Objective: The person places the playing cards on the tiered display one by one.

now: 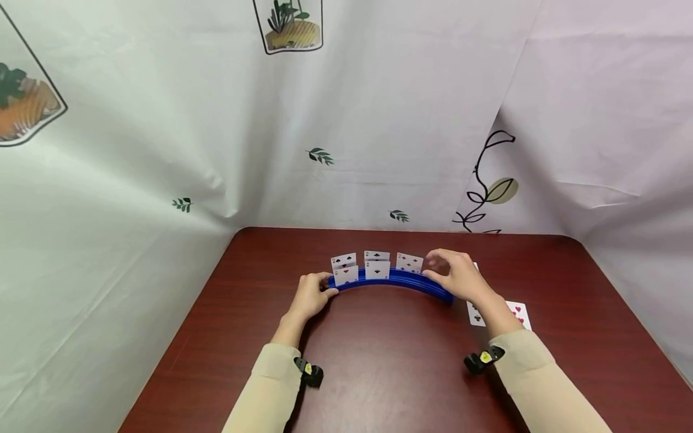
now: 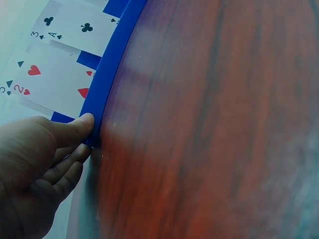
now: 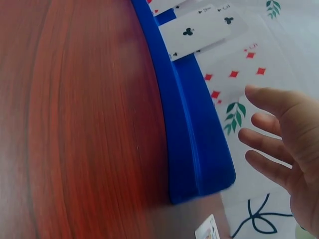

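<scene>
A curved blue playing card holder [image 1: 414, 281] stands on the table. My left hand [image 1: 312, 295] pinches its left end, with the thumb [image 2: 79, 127] on the front edge. By that end, a two of hearts [image 1: 346, 275] stands in front of a spade card [image 1: 343, 261]. Mid-holder, the ace of clubs [image 3: 192, 32] is in front of a three of clubs [image 3: 232, 22]. Farther right the five of diamonds [image 3: 233, 74] stands in the rear slot. Beside it my right hand [image 1: 456, 275] is held with fingers apart, gripping nothing.
Loose cards lie on the brown table [image 1: 379, 361] right of the holder, partly hidden by my right arm; a heart card [image 1: 520, 314] and a club card [image 1: 475, 315] show. A white patterned cloth [image 1: 357, 120] hangs behind the table.
</scene>
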`<state>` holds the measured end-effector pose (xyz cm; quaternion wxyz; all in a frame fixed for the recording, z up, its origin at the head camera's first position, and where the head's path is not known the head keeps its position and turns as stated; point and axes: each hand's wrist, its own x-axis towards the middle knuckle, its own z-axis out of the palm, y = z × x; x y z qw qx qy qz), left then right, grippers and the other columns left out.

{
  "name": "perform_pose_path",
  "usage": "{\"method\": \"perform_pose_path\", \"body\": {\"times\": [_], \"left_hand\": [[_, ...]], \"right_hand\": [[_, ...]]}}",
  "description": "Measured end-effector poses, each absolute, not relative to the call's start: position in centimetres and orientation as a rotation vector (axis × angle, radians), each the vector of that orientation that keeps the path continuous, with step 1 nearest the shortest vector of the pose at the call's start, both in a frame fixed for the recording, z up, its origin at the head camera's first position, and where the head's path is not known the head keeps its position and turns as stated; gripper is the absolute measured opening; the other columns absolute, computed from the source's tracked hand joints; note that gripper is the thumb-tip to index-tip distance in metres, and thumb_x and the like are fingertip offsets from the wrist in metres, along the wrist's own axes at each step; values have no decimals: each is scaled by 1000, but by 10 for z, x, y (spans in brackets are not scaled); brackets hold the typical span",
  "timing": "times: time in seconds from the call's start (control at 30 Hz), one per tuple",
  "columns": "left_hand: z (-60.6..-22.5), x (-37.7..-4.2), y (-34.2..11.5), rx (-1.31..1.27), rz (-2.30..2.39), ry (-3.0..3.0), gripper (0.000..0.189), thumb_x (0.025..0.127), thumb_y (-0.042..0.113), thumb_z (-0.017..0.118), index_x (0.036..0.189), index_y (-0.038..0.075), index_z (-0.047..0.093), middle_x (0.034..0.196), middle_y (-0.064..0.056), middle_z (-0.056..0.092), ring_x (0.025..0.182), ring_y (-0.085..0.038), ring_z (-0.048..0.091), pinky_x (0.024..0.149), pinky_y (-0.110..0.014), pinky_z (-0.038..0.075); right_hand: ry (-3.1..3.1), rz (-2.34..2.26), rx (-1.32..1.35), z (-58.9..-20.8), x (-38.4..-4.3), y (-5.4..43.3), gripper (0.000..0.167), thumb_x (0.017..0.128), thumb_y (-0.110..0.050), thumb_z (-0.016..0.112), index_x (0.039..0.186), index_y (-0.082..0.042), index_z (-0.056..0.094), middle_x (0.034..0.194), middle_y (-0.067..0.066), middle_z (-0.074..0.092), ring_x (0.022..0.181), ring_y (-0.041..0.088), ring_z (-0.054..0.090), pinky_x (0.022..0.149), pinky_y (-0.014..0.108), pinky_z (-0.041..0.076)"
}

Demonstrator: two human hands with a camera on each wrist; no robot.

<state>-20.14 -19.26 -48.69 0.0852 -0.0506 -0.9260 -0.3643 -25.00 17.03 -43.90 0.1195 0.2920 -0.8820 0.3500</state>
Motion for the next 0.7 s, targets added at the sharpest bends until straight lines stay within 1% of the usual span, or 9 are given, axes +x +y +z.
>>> {"method": "perform_pose_path", "body": {"times": [0.1,0.27,0.57,0.7], "left_hand": [[-487,-201,-193,-154,-1086,-2759,34,85,7,82,115,-5,72,96,-16,74,89,-27,71,82,-42,59],[-488,-201,-193,-152,-1083,-2767,34,86,8,82,115,-5,72,97,-16,74,90,-27,71,82,-42,59],[-486,-201,-192,-144,-1075,-2769,34,86,8,82,116,-5,72,97,-16,74,90,-27,71,84,-43,58],[-487,-201,-191,-154,-1068,-2767,34,85,7,82,115,-5,72,95,-16,74,89,-27,70,83,-43,58]], "right_hand": [[-2591,1020,840,-440,-250,178,33,82,-13,86,108,-2,70,95,12,74,87,27,72,80,50,58],[-2614,1054,815,-443,-248,189,33,83,-12,85,110,0,69,97,18,73,85,28,72,77,48,60],[-2586,1088,781,-443,-246,202,29,84,-10,84,106,-1,68,95,16,73,84,28,71,75,48,61],[-2588,1078,768,-444,-245,207,27,84,-9,83,106,-1,68,94,14,73,84,27,71,74,46,61]]}}
